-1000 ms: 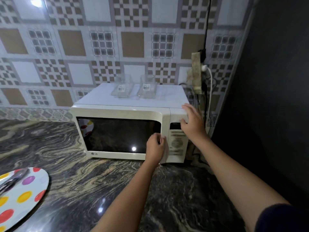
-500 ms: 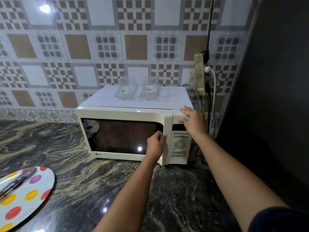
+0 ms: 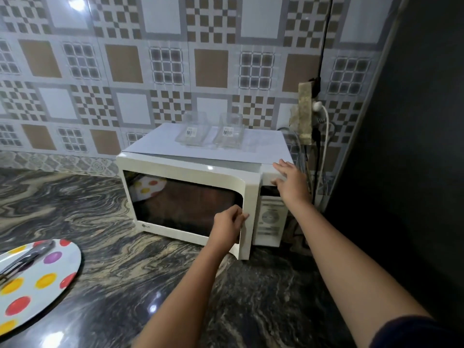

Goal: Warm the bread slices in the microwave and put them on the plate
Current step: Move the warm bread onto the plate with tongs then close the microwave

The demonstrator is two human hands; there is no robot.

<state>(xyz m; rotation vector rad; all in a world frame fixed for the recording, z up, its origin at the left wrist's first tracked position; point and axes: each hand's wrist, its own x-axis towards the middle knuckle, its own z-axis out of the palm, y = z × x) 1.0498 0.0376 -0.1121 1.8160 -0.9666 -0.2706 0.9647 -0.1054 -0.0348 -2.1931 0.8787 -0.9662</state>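
Observation:
A cream microwave [image 3: 175, 149] stands on the dark marble counter against the tiled wall. Its door [image 3: 247, 197] is swung a little way out from the body. My left hand [image 3: 229, 223] grips the door's right edge with curled fingers. My right hand [image 3: 288, 182] presses flat with straight fingers on the microwave's top right corner, above the control panel [image 3: 270, 217]. A white plate with coloured dots [image 3: 50, 272] lies at the left on the counter, and metal tongs [image 3: 27, 257] rest on it. No bread slices can be seen; the dark door glass hides the inside.
Two clear glass containers [image 3: 193, 131] [image 3: 229, 133] sit on top of the microwave. A socket block with plugs and cables [image 3: 310, 114] hangs on the wall to the right. A dark wall closes off the right side. The counter [image 3: 125, 259] stretches between plate and microwave.
The microwave door went from shut to pulled partly out by my left hand. My right hand stayed braced on the top right corner. The view moved closer.

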